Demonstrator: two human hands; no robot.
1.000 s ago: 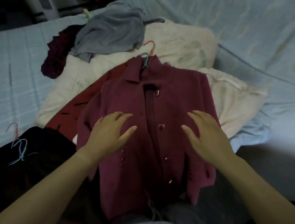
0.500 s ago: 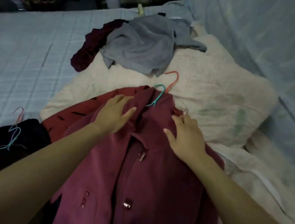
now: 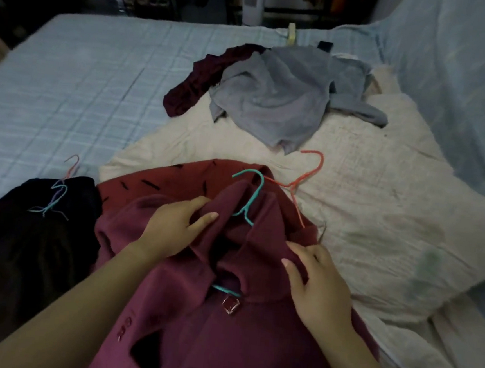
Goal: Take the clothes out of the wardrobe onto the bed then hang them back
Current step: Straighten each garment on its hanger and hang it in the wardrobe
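Note:
A maroon buttoned coat lies on the bed in front of me on a teal hanger, whose hook sticks out above the collar. My left hand grips the coat's left shoulder fabric beside the collar. My right hand rests on the right shoulder, with its fingers curled over the collar edge. Under the coat lies a red garment with black dashes on an orange hanger. A black garment with hangers lies at the left.
A grey garment and a dark maroon one lie crumpled further up, partly on a cream pillow. The pale blue checked bed sheet spreads to the left. Pale blue fabric rises at the right.
Both hands slid from the coat's chest up to its shoulders and collar. The left hand has gathered fabric, and the collar has bunched up around the teal hanger.

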